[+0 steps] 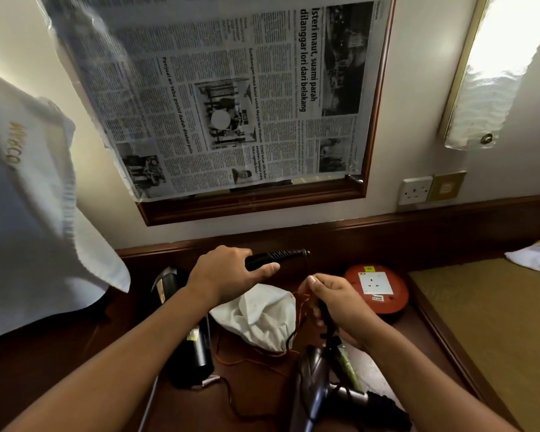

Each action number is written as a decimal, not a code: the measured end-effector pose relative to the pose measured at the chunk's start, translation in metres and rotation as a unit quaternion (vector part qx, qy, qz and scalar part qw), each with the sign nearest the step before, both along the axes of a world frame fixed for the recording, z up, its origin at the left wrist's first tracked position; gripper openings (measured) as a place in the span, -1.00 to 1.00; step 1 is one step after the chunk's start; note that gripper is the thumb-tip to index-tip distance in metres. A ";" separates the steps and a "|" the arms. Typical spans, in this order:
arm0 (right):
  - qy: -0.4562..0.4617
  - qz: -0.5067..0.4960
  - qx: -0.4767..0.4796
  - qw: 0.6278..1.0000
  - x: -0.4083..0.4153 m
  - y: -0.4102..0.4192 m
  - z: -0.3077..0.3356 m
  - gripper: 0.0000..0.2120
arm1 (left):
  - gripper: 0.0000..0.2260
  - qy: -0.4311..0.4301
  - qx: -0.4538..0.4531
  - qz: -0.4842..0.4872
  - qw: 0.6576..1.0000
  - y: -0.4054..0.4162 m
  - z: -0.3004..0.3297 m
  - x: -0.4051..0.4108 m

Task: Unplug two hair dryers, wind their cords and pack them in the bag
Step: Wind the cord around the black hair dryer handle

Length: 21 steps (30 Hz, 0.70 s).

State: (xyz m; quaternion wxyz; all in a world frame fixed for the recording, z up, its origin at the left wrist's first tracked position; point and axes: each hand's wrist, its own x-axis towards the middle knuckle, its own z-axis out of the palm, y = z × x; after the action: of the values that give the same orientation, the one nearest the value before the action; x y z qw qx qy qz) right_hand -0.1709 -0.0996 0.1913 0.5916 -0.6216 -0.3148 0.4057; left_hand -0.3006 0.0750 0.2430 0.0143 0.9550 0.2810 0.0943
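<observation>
My left hand [228,272] grips the black handle of a hair dryer [275,257], held level above the dark wooden desk [424,347], strain relief pointing right. My right hand [337,299] pinches that dryer's black cord [326,322], which drops from the handle end. A white drawstring bag [259,319] with an orange string lies between my forearms. A second, grey-brown hair dryer [312,388] lies on the desk near the front, its cord wound around its handle. A black cylindrical part [197,350] stands left of the bag.
A red round extension reel [376,288] with a white socket sits right of my hands. A wall socket [415,190] is above at right. A newspaper covers the framed mirror [219,98]. White cloth [32,213] hangs at left; a padded surface [496,322] lies right.
</observation>
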 end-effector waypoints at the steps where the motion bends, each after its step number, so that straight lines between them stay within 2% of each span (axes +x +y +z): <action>1: 0.018 0.011 -0.024 0.999 0.002 -0.001 -0.001 -0.67 | -0.44 -0.004 0.003 -0.005 1.000 0.000 0.001 -0.002; 5: 0.035 0.047 -0.071 0.996 0.009 -0.003 0.006 -0.64 | -0.46 -0.026 -0.005 -0.033 0.999 0.001 0.000 -0.009; 10: 0.020 0.097 -0.068 0.993 0.018 -0.003 0.016 -0.64 | -0.49 -0.039 -0.030 -0.099 0.994 0.002 0.001 -0.014; 13: -0.053 0.068 -0.079 0.993 0.021 0.002 0.026 -0.74 | -0.50 -0.021 -0.017 -0.133 0.991 0.000 0.004 -0.017; 15: -0.116 0.046 -0.083 0.989 0.021 0.006 0.033 -0.79 | -0.44 -0.003 0.010 -0.140 0.990 -0.002 0.006 -0.017; 21: -0.336 0.027 -0.081 0.938 0.028 0.017 0.050 -0.94 | -0.29 0.083 0.118 -0.161 0.976 -0.004 0.012 -0.013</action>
State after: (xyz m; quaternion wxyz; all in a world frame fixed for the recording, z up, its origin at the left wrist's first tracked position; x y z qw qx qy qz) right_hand -0.1431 -0.0830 0.2416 0.3877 -0.7588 -0.4780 0.2132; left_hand -0.3141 0.0706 0.2548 -0.1068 0.9871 0.1111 0.0440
